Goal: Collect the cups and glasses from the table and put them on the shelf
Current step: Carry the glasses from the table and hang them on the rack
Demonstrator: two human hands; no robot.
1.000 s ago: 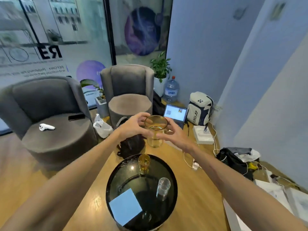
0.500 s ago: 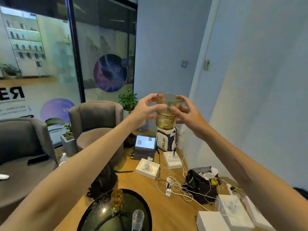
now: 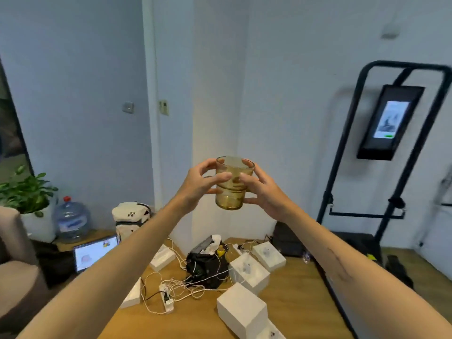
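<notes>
Pale blue-white walls [image 3: 73, 69] meet at a corner behind the scene, with a wood-look floor [image 3: 293, 289] below. At far left a leafy potted plant [image 3: 27, 192] stands in a white pot, just beside a clear water jug [image 3: 71, 222] with a red cap and a blue label too blurred to read. Near them an open laptop [image 3: 94, 252] shows a lit screen, and a white and dark backpack [image 3: 130, 216] leans on the wall; its dark logo cannot be read here. On the wall above sit a light switch [image 3: 128, 107] and a small wall plate [image 3: 163, 106]. White boxes [image 3: 242, 309] lie scattered on the floor around a power strip [image 3: 167, 298] tangled in pale cables [image 3: 181, 287], next to a black bag [image 3: 205, 267]. In the middle, held up in the air well above the floor, is an amber glass tumbler [image 3: 232, 189], upright and seemingly empty. The left hand [image 3: 198, 184] wraps its left side, thumb across the front and fingers curled round the back near the rim. The right hand [image 3: 263, 192] clasps the other side, its fingertips visible through the glass. Both hands are closed on it, thumbs nearly meeting. At right a black tubular stand [image 3: 342, 167] carries a tilted screen [image 3: 389, 121] showing a bright picture with a small green mark; no text is legible.
</notes>
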